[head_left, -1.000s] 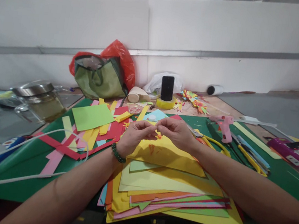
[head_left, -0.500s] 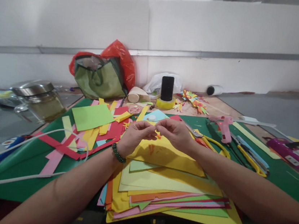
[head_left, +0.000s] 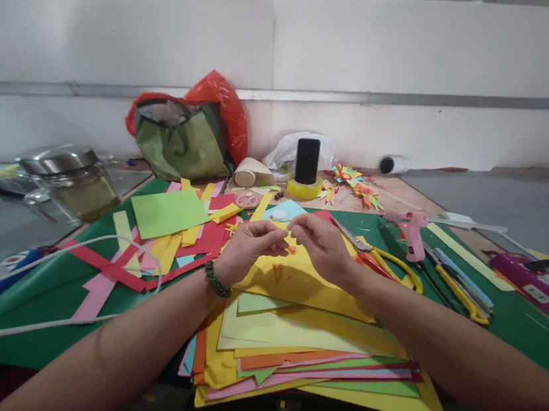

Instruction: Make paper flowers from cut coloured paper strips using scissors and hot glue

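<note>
My left hand, with a dark green bead bracelet at its wrist, is closed in a pinch. Close by on its right, my right hand has its fingers curled and pressed together. Whatever either hand pinches is too small or hidden to make out. Both hands hover over a stack of coloured paper, topped by a yellow sheet with orange marks. Small orange bits show just under the fingertips. Beside my right hand lie yellow-handled scissors.
Paper strips and a green sheet lie left, near a white cable and glass jar. At right are a pink glue gun and a yellow-handled tool. A phone stands on a tape roll, near paper flowers.
The fingertips of my two hands have come slightly apart; before, they met. My right hand has shifted a little to the right. The things on the table stay in place.
</note>
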`<state>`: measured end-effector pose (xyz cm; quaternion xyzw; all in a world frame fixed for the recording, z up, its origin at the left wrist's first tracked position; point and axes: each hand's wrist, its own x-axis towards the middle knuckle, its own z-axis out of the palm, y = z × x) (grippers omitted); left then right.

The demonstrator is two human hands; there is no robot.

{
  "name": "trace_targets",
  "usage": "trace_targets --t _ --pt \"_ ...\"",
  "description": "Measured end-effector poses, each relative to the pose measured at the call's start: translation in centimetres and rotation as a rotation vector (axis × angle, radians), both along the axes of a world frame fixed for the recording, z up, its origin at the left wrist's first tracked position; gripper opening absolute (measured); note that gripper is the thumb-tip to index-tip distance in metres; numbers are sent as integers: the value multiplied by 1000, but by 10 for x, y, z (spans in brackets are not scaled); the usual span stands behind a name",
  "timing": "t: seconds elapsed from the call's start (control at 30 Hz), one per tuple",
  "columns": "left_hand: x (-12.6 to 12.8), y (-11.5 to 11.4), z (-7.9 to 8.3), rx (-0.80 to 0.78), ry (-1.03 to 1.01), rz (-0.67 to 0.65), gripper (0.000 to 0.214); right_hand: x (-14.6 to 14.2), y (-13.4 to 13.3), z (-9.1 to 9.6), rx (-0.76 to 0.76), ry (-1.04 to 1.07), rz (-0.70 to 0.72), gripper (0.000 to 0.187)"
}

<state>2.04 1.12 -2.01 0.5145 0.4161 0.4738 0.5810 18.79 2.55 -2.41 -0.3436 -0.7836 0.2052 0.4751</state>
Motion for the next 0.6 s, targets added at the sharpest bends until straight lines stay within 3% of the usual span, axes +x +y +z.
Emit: trace_targets --t 0.13,0.27,0.4,0.6 --pt "-1 1 -1 41 -2 -17 41 -2 -7 4 -84 28 48 20" --pt "-1 1 -2 34 15 -21 42 0 -6 5 -49 -43 73 18" --pt "0 0 0 20 -7 -22 43 3 5 1 -9 -152 -59 20" --pt "-4 5 3 -34 -68 109 45 3 20 -6 -279 -638 -277 31"
